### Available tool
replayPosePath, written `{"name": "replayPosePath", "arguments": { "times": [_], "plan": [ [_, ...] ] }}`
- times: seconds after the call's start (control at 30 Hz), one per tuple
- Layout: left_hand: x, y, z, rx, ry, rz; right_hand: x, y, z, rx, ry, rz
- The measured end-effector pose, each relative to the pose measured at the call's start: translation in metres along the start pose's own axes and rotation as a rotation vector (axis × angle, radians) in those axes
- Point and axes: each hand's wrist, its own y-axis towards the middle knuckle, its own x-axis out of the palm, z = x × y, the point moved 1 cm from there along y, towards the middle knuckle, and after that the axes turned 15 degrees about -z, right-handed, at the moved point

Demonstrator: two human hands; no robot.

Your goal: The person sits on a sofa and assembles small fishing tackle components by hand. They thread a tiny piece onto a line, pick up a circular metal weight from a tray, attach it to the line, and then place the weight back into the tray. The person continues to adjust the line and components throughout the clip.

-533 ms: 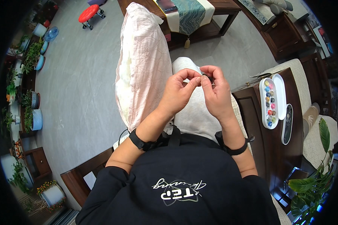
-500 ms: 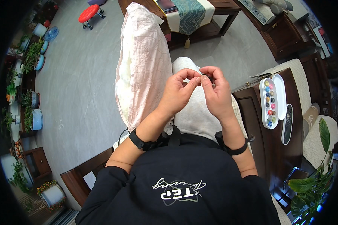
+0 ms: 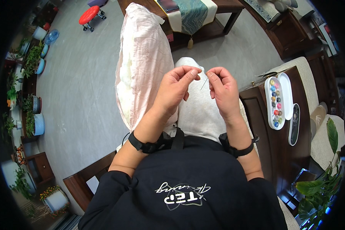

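Over my lap, my right hand (image 3: 225, 91) pinches a thin dark sewing needle (image 3: 204, 84) between thumb and fingers, its free end slanting down toward the left. Close beside it, a small gap apart, my left hand (image 3: 174, 87) has thumb and forefinger pressed together at the tips. Whatever sits in that pinch, perhaps a thread, is too fine to make out. Against my left leg leans a pale pink pillow (image 3: 145, 65) with an open side seam, where white filling (image 3: 125, 73) shows.
On the dark wooden surface at right lie an open white case of coloured thread spools (image 3: 275, 103) and its narrow clear-topped lid or tray (image 3: 294, 124). Ahead stands a wooden table (image 3: 234, 7) with a cloth runner (image 3: 191, 19). A red wheeled stool (image 3: 89, 15) stands far left; potted plants (image 3: 38, 123) line the left.
My hands have drawn apart from touching fingertips. The needle now shows below my right fingers, and my left hand has shifted slightly left and up.
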Motion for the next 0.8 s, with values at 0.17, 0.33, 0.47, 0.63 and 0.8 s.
{"name": "replayPosePath", "arguments": {
  "times": [0.17, 0.33, 0.47, 0.63, 0.8],
  "plan": [
    [-0.011, 0.002, 0.015, 0.008, -0.056, -0.033, -0.006, -0.001, 0.001, 0.028, 0.083, 0.022],
    [-0.018, 0.006, 0.025, 0.011, 0.034, -0.019, -0.026, 0.001, 0.016, 0.088, 0.177, 0.045],
    [-0.018, 0.005, 0.038, 0.011, 0.018, -0.029, -0.031, 0.002, 0.022, 0.14, 0.204, -0.015],
    [-0.001, 0.006, 0.064, -0.023, -0.021, -0.144, -0.005, 0.007, 0.005, 0.078, 0.525, -0.475],
    [-0.012, 0.003, 0.108, 0.192, 0.019, -0.251, 0.003, 0.012, -0.014, 0.126, 0.513, -0.844]
  ]
}}
